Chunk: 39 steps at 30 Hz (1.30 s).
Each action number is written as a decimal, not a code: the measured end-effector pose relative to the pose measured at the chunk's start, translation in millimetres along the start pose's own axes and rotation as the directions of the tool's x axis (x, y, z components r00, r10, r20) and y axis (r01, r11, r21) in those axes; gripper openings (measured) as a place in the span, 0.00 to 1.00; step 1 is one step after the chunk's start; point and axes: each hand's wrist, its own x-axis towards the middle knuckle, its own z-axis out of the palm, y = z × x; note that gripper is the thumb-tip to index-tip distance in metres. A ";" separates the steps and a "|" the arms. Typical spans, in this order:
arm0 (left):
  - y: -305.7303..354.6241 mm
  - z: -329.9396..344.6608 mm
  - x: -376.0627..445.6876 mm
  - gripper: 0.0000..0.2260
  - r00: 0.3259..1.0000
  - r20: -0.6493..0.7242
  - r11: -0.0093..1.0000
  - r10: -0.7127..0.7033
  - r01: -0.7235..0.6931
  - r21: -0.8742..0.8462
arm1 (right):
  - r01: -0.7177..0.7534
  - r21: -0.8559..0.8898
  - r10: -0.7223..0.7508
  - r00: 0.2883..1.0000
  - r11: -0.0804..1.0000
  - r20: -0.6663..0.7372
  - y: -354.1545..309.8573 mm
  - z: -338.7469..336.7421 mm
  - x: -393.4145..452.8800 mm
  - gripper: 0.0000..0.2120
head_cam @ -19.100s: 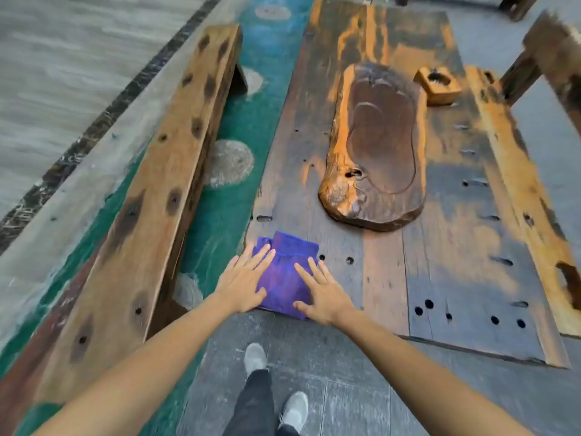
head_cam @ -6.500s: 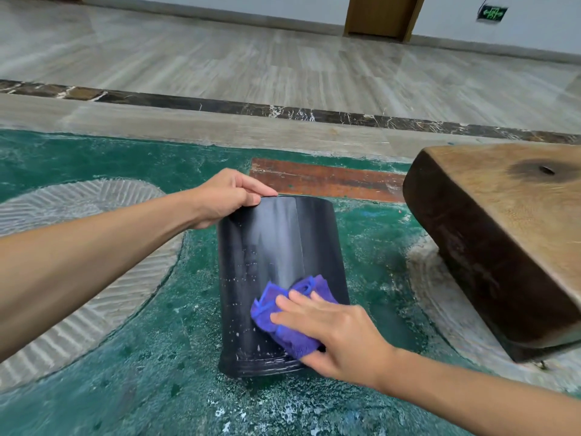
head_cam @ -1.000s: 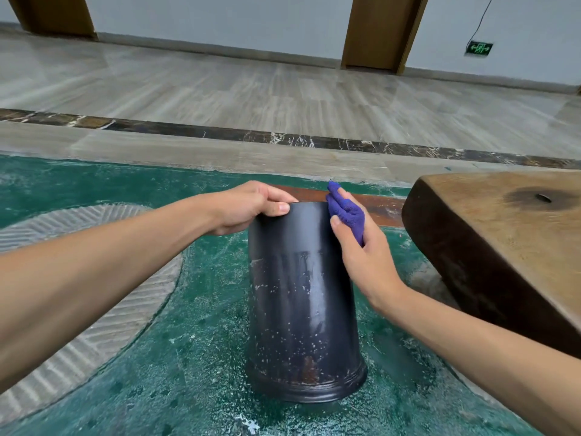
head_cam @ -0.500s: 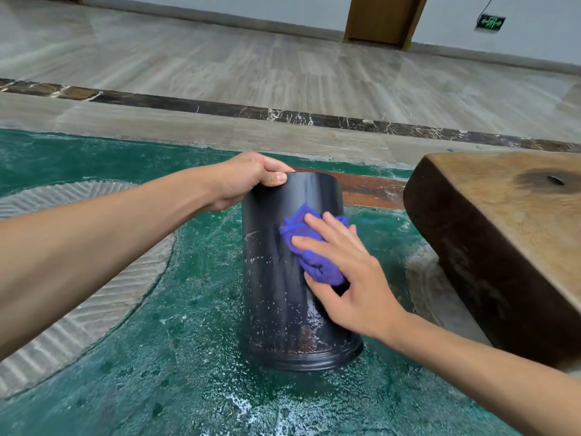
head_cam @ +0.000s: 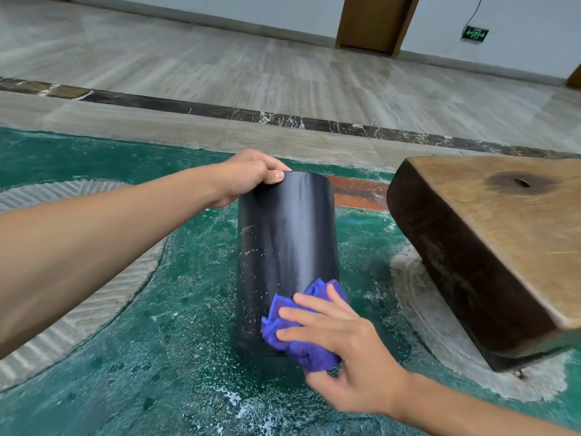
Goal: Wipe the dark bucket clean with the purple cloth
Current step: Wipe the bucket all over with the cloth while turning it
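The dark bucket (head_cam: pixel 284 247) stands upside down on the green floor, a tall black cylinder with white specks down its left side. My left hand (head_cam: pixel 248 177) grips its upper left edge, thumb on the near wall. My right hand (head_cam: pixel 342 350) presses the bunched purple cloth (head_cam: pixel 301 328) against the lower right of the bucket's near wall, close to the floor. The hand and cloth hide that part of the bucket's base.
A thick wooden bench end (head_cam: pixel 490 247) juts in at the right, close to the bucket. The green floor (head_cam: pixel 157 357) is wet and foamy near the front. A pale ribbed patch (head_cam: pixel 78 309) lies left; grey tiles and a doorway lie beyond.
My right hand has slid the cloth down the bucket wall, from the top edge a second ago, past the middle, to the base. My left hand keeps its grip on the upper edge.
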 end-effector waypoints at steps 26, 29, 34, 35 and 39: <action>-2.2 10.0 -31.4 0.11 0.990 0.035 0.981 0.137 -0.141 0.135 | -0.256 0.540 0.575 0.575 0.802 -0.581 33.0 -96.6 93.3 0.15; -11.3 12.3 -33.1 0.11 0.988 0.066 0.983 0.137 -0.144 0.114 | -0.286 0.546 0.587 0.617 0.788 -0.525 38.2 -85.1 98.2 0.15; -13.9 23.4 -27.4 0.14 0.993 0.072 0.995 0.096 -0.095 -0.010 | -0.206 0.482 0.467 0.716 0.852 -0.519 42.3 -71.0 105.1 0.19; -14.0 24.0 -25.9 0.14 0.994 0.069 0.996 0.085 -0.083 -0.033 | -0.200 0.466 0.451 0.722 0.862 -0.525 44.1 -69.1 105.4 0.20; -14.8 23.0 -21.0 0.17 0.996 0.041 0.994 0.081 -0.078 -0.082 | -0.170 0.407 0.381 0.764 0.898 -0.521 50.4 -61.8 102.3 0.22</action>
